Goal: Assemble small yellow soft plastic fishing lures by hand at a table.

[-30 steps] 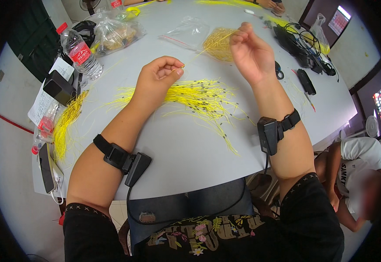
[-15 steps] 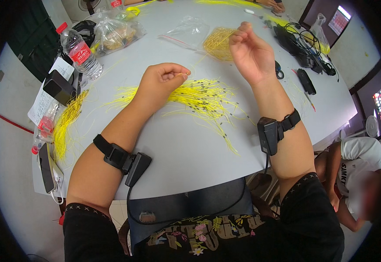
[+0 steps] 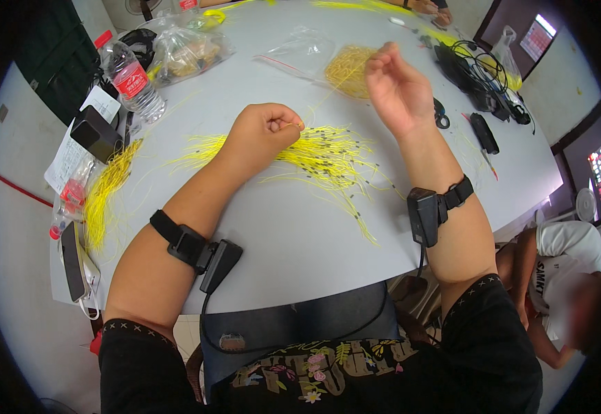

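Note:
My left hand (image 3: 262, 138) is closed in a pinch over the middle of the table, with a thin yellow thread (image 3: 312, 110) at its fingertips. Faintly, this thread rises toward my right hand (image 3: 405, 90), raised farther off to the right with its palm showing and fingers curled together; the exact grip is hard to see. Below and beside my left hand lies a spread bundle of bright yellow strings (image 3: 328, 155) with small dark grey pieces on them. Just behind my right fingers rests a clear bag of yellowish loops (image 3: 347, 72), partly covered by that hand.
Along the left stand a water bottle (image 3: 131, 79), a black box (image 3: 95, 134) and another yellow string bundle (image 3: 107, 196). A knotted plastic bag (image 3: 186, 54) lies behind them. Black cables (image 3: 476, 76) and a black-handled tool (image 3: 484, 132) lie right. Another person (image 3: 562, 283) sits at right.
My left hand has shifted slightly right and down, still pinching. My right hand has moved slightly, its fingers a bit lower. The string bundle looks the same.

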A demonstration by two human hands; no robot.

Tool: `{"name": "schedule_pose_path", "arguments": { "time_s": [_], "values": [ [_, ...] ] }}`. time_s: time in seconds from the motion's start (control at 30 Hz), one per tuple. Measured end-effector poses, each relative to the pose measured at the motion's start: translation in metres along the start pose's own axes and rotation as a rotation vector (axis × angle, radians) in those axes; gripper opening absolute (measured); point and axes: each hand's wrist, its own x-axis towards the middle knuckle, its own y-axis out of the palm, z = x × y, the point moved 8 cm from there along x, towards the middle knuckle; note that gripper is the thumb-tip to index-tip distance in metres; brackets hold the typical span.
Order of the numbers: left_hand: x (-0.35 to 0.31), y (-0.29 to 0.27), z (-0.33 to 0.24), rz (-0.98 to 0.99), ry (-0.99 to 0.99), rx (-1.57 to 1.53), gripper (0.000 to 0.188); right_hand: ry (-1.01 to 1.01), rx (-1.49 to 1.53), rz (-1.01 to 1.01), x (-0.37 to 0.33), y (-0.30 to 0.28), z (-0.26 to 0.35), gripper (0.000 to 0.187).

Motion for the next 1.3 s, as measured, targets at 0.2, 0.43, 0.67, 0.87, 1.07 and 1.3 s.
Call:
{"name": "schedule_pose_path", "arguments": {
  "time_s": [0.2, 0.43, 0.67, 0.87, 1.07, 1.3],
  "values": [
    [0.001, -0.004, 0.003, -0.067, -0.002, -0.053, 0.011, -0.025, -0.026, 0.015, 0.002, -0.005, 0.005, 0.011],
    [-0.001, -0.014, -0.001, -0.171, 0.079, -0.215, 0.012, -0.195, -0.728, -0.124, -0.002, 0.008, -0.003, 0.014],
    [-0.003, -0.005, -0.006, -0.116, 0.089, -0.204, 0.011, -0.02, -1.701, 0.252, -0.022, 0.032, -0.072, 0.016],
    [-0.003, -0.007, -0.006, -0.119, 0.113, -0.171, 0.011, 0.021, -1.821, 0.334, -0.026, 0.042, -0.078, 0.027],
    [-0.003, -0.005, -0.007, -0.102, 0.094, -0.199, 0.013, -0.097, -1.864, 0.227, -0.023, 0.032, -0.067, 0.012],
    [-0.004, -0.003, -0.01, -0.054, 0.048, -0.273, 0.018, 0.049, -1.689, 0.074, -0.022, 0.019, -0.063, 0.011]
  ]
}}
